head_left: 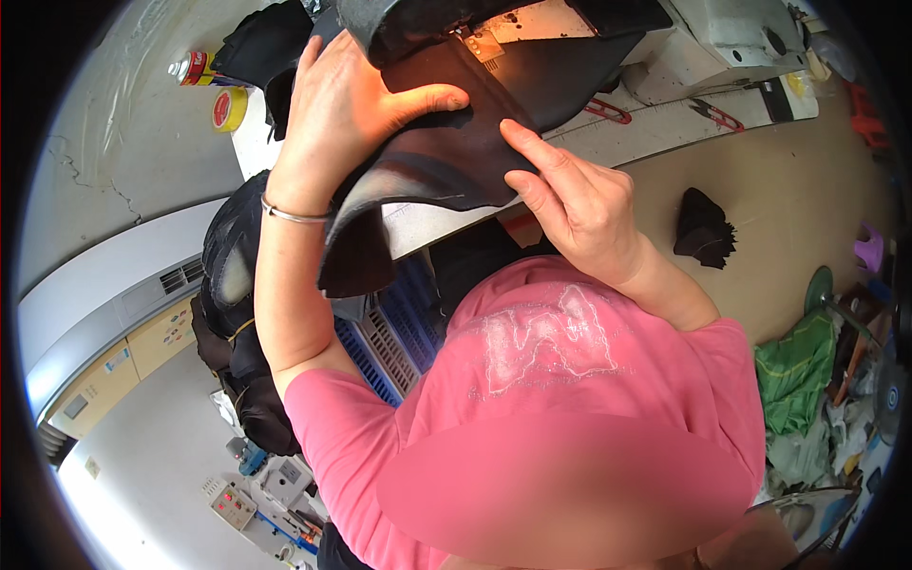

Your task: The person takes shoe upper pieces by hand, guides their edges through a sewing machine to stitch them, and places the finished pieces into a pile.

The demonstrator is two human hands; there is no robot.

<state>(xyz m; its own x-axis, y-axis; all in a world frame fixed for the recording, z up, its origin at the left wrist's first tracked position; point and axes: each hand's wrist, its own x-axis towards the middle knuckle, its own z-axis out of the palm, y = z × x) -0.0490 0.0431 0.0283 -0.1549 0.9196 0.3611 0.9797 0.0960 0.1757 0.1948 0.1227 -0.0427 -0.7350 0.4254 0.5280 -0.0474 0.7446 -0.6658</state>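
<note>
Dark cloth (446,157) lies on the white table below a sewing machine (408,24), its near edge curling down over the table's front. My left hand (347,109) rests flat on the cloth's left part, thumb stretched to the right and fingers partly out of sight beyond the machine head. At the right edge of the cloth, my right hand (579,195) pinches it between thumb and index finger. A lamp lights the metal needle plate (484,47) just beyond the cloth; the needle itself cannot be made out.
Red-handled thread snips (608,111) and a second red-handled tool (717,116) lie on the table's right. A spray can (195,68) and yellow tape roll (230,109) are at far left. Bundled dark garments (252,351) hang left of blue crates (408,304). Dark cloth scrap (705,228) lies on the floor.
</note>
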